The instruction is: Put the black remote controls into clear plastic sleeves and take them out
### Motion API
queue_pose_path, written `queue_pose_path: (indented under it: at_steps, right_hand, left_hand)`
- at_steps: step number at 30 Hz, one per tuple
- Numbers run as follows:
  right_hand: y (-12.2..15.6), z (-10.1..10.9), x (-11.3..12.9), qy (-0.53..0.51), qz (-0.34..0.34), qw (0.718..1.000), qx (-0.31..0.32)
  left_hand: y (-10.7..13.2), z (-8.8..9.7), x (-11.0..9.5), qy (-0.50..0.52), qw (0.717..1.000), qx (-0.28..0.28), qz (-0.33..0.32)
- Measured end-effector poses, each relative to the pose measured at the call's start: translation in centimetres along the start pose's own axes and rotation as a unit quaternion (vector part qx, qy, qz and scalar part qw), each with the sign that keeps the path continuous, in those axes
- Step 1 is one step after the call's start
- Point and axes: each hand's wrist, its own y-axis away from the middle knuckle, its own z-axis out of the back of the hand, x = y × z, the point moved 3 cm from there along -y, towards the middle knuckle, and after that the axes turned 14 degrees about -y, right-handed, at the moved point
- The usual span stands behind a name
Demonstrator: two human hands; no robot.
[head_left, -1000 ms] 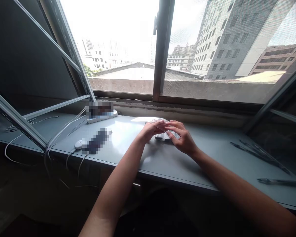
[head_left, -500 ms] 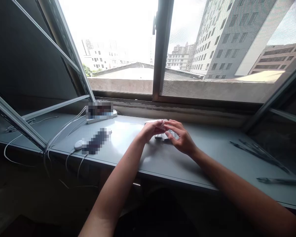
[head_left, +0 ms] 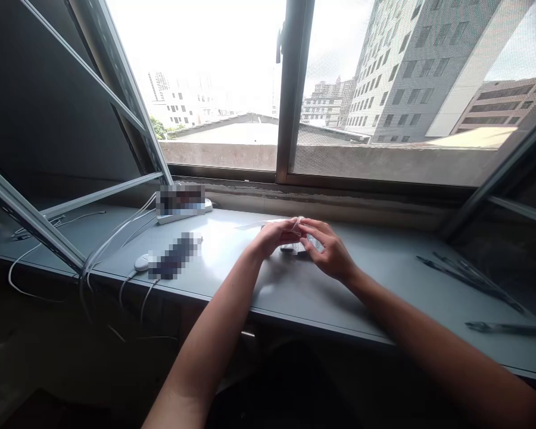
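Both my hands meet over the middle of a grey shelf [head_left: 384,280] under the window. My left hand [head_left: 274,236] pinches the top edge of a thin clear plastic bag [head_left: 297,225] that lies on the shelf. My right hand [head_left: 328,249] has its fingers curled over the same bag, pressing it and the small silvery things [head_left: 295,248] under it. What the bag contains is mostly hidden by my fingers.
A white power strip [head_left: 183,210] with several white cables [head_left: 111,241] sits at the back left, with a small white plug [head_left: 142,261] near the front edge. Dark cable ties [head_left: 469,277] lie at the right. Slanted metal shelf struts [head_left: 31,217] cross the left side.
My fingers have drawn together on the bag, and its glossy top has flattened and folded in toward my hands. My arms have stayed in place.
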Motion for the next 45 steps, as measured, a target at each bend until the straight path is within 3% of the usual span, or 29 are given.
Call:
queue_pose_path:
  at_steps: [9,20,28,40,45]
  right_hand:
    - [0.1,0.0,0.0,-0.018,-0.011,1.0,-0.005]
    - [-0.1,0.3,0.9,-0.048,-0.025,0.998,-0.025]
    - [0.1,0.0,0.2,-0.021,-0.017,0.999,-0.017]
    - [0.0,0.1,0.8,-0.029,0.014,0.999,-0.026]
    - [0.2,-0.2,0.3,-0.016,0.032,0.999,-0.014]
  left_hand:
    - [0.2,-0.4,-0.3,0.012,1.0,-0.001,-0.004]
    - [-1.0,1.2,0.3,0.058,0.986,-0.154,-0.009]
    - [-1.0,0.8,0.2,0.055,0.992,-0.115,-0.015]
    - [-2.0,2.2,1.0,0.088,0.974,-0.208,-0.029]
    - [-1.8,1.9,0.6,0.079,0.977,-0.194,-0.04]
